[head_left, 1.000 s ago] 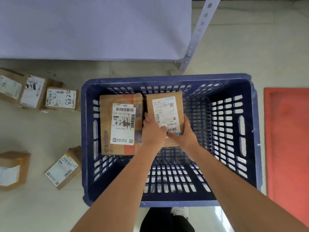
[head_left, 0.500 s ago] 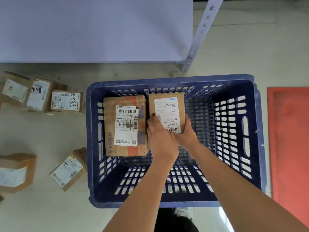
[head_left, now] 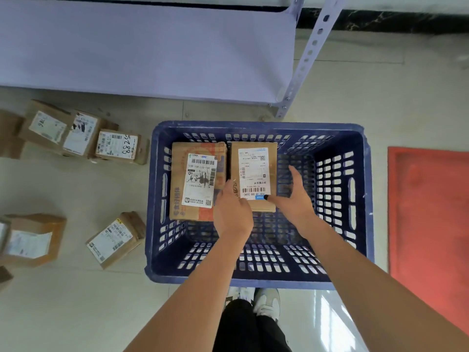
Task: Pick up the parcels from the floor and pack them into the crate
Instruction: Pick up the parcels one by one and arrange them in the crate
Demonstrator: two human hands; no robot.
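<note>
Right hand (head_left: 295, 196) coming off second parcel (head_left: 253, 177), fingers spreading wide, thumb tip touching its near edge; earlier both hands were clasping it. Left hand (head_left: 232, 212) resting loose at near left corner of parcel, gripping nothing. 2 parcels lying side by side at far left of crate (head_left: 360, 199). Placing step ending, judging by release. Next: reaching left for nearest floor parcel (head_left: 115, 238); crate's left wall standing between. More parcels (head_left: 81, 134) lying on floor near shelf (head_left: 142, 47).

Two parcels (head_left: 223, 179) side by side in crate (head_left: 256, 280), others (head_left: 114, 237) on floor (head_left: 63, 313) left
</note>
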